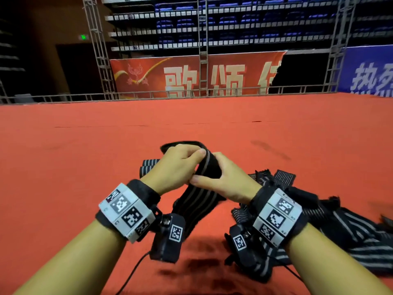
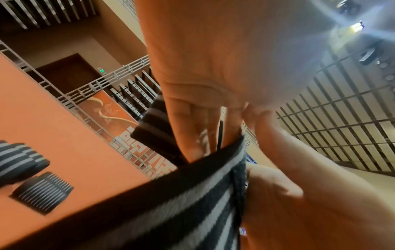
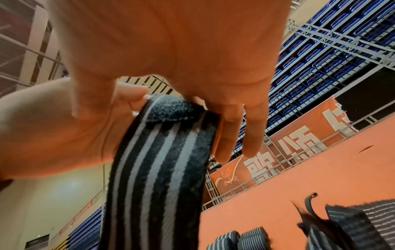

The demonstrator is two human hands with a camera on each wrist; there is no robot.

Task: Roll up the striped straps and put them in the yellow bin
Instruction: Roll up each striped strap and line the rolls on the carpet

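Note:
A black strap with grey stripes (image 1: pixel 209 165) is held in the air over the red carpet, between both hands. My left hand (image 1: pixel 180 162) grips its upper end, thumb on top, and a short flap sticks out behind the knuckles. My right hand (image 1: pixel 223 179) pinches the strap just below, thumb in front and fingers behind. The strap's tail (image 1: pixel 195 207) hangs down between my wrists. In the left wrist view the strap (image 2: pixel 171 203) crosses below the fingers (image 2: pixel 192 135). The right wrist view shows its fuzzy end (image 3: pixel 169 110) folded over the striped band (image 3: pixel 160 169). No yellow bin is in view.
Rolled striped straps (image 1: pixel 148 167) lie on the carpet just beyond my left hand, also in the left wrist view (image 2: pixel 19 162). A loose pile of straps (image 1: pixel 329 220) lies at the right. Red carpet (image 1: pixel 85 145) stretches to a metal railing (image 1: pixel 191 94) and banners.

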